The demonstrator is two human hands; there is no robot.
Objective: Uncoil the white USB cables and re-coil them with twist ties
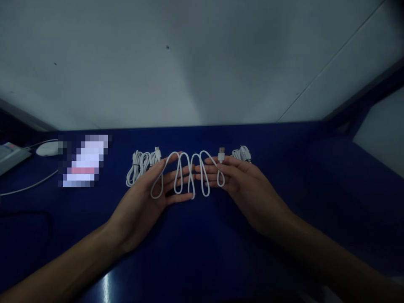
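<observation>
A white USB cable lies in several zigzag loops on the dark blue table. My left hand has its fingers stretched out flat under and against the left loops. My right hand mirrors it, fingers straight, pressing the right loops. The fingertips of both hands nearly meet in the middle. The cable's small plug sticks up by my left fingers and its USB plug by my right fingers.
A bundled white cable lies left of the loops, another white bundle behind my right hand. A white mouse and a grey device sit far left, with a thin wire. A grey wall rises behind.
</observation>
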